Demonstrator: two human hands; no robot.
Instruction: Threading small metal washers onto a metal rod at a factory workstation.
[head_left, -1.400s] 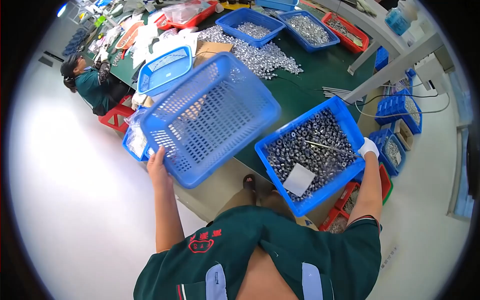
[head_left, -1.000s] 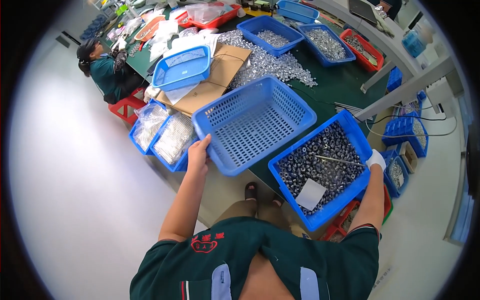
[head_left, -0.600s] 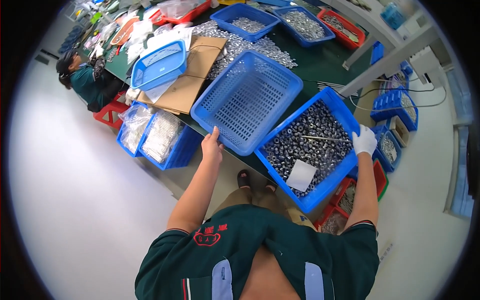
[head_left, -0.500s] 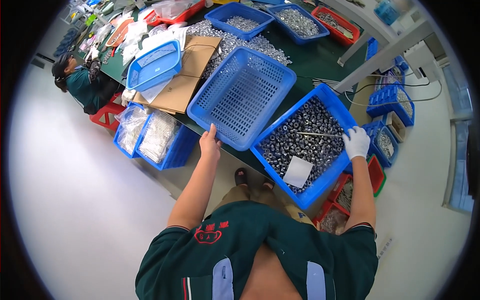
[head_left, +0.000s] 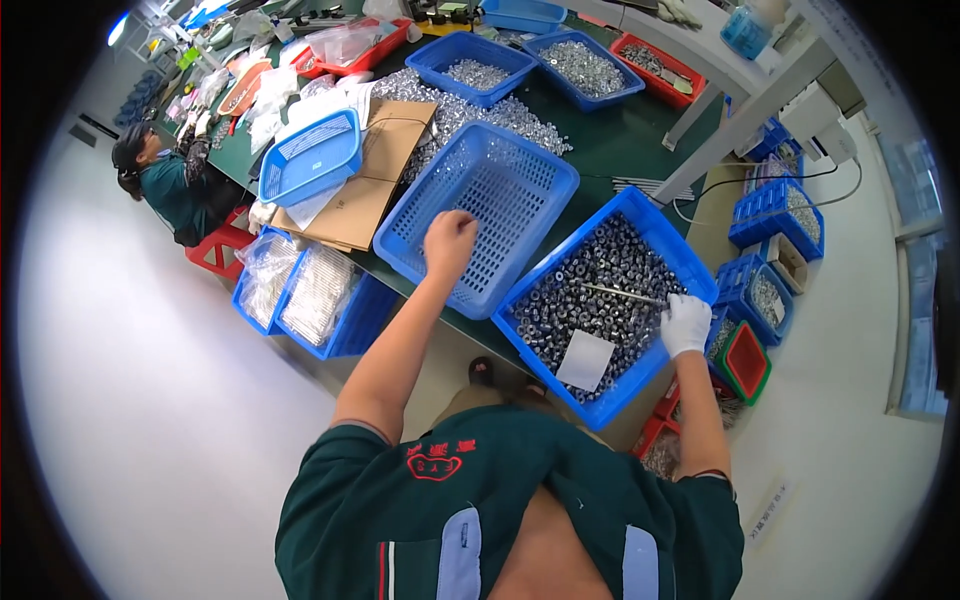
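My bare left hand [head_left: 450, 242] hovers over the light-blue perforated basket [head_left: 400, 232], its fingers curled together. Whatever may be in them is hidden. In my white-gloved right hand [head_left: 686, 325] is a thin metal rod [head_left: 622, 293], at the right side of a deeper blue bin [head_left: 602, 412]. The rod points left across many small dark metal nut-like parts [head_left: 570, 310] in that bin. A white paper slip [head_left: 586, 361] lies on the parts near the bin's front. Basket and bin stand side by side at the table's near edge.
Loose shiny parts [head_left: 545, 132] are heaped behind the basket. Cardboard [head_left: 395, 180] and a small blue basket [head_left: 312, 158] lie left. A white shelf post [head_left: 745, 130] rises at right. Full bins [head_left: 330, 285] stand below the table. A seated person [head_left: 175, 185] works far left.
My left hand has left the perforated basket's near rim and moved over its inside, fingers now curled. My right hand has shifted slightly with the rod. The whole view has shifted a little.
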